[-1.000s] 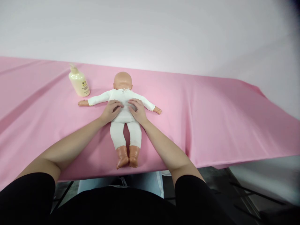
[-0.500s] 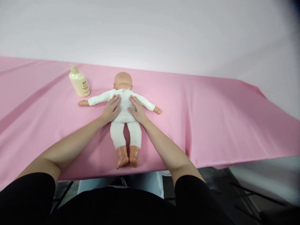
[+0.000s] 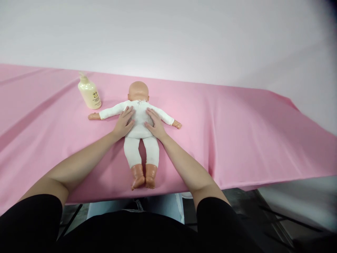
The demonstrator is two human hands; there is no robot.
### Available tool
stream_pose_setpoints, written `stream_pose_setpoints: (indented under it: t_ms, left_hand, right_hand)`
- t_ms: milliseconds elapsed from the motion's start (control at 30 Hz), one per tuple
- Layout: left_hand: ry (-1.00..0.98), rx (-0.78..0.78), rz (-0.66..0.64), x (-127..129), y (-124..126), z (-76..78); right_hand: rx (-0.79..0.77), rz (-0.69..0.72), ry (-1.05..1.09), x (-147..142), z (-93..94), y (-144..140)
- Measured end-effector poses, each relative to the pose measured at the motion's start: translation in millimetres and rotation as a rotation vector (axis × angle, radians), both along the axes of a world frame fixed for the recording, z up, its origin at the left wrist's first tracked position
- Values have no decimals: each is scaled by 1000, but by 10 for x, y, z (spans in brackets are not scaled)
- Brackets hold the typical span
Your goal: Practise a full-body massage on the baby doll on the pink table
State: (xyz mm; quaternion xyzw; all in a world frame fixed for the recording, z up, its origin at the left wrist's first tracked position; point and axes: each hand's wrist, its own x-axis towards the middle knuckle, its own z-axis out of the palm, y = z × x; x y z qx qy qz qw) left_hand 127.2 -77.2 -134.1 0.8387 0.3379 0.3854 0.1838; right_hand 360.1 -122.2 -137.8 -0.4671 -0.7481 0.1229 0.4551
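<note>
Left hand [image 3: 123, 123] and right hand [image 3: 154, 123] lie flat, fingers extended, on the back of a face-down plastic baby doll in a white suit [image 3: 139, 119] on pink cloth [image 3: 237, 133]; a second ago the fingers were curled, now spread upward: stroking continues. Cream pump bottle [image 3: 89, 93] stands apart

The bald baby doll [image 3: 138, 116] lying face down at the centre has a head, hands and feet of smooth tan plastic with a faint sheen, while its white bodysuit is soft matt knit cloth with a small printed patch at the neck. The pink tablecloth [image 3: 237, 133] under it is thin, smooth woven fabric with a slight satin lustre, creased in long folds toward the left and right. The cream-coloured pump bottle [image 3: 89, 93] at the far left is glossy plastic with a printed label, and the wall behind is plain, matt white.
</note>
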Motion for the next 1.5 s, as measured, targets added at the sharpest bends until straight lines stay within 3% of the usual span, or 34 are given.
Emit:
stream_pose_setpoints:
  t_ms: [67, 167, 433, 600, 667, 767, 1000, 1200, 1367, 1500]
  left_hand:
    - [-53, 101, -33, -2, -93, 90]
    - [-101, 188, -108, 4, -198, 188]
    - [-16, 180, -245, 92, -129, 158]
    - [-135, 145, -144, 74, -129, 158]
    - [-174, 140, -85, 62, -112, 151]
    - [-150, 130, -93, 59, -77, 142]
    - [-118, 111, 2, 50, -99, 174]
    - [-63, 77, -34, 47, -61, 154]
    - [-103, 154, 52, 16, -45, 122]
    - [-72, 68, -8, 4, 47, 16]
  right_hand:
    - [140, -2, 8, -47, 55, -73]
    - [233, 64, 4, -104, 134, -161]
    - [82, 180, -60, -140, 202, -170]
    - [214, 23, 27, -130, 163, -147]
    - [169, 17, 38, -116, 146, -115]
    - [65, 63, 20, -100, 129, -75]
    - [138, -63, 52, -95, 116, -98]
    - [3, 28, 36, -45, 104, -24]
    - [58, -4, -13, -24, 93, -21]
    - [13, -9, -46, 12, 6, 23]
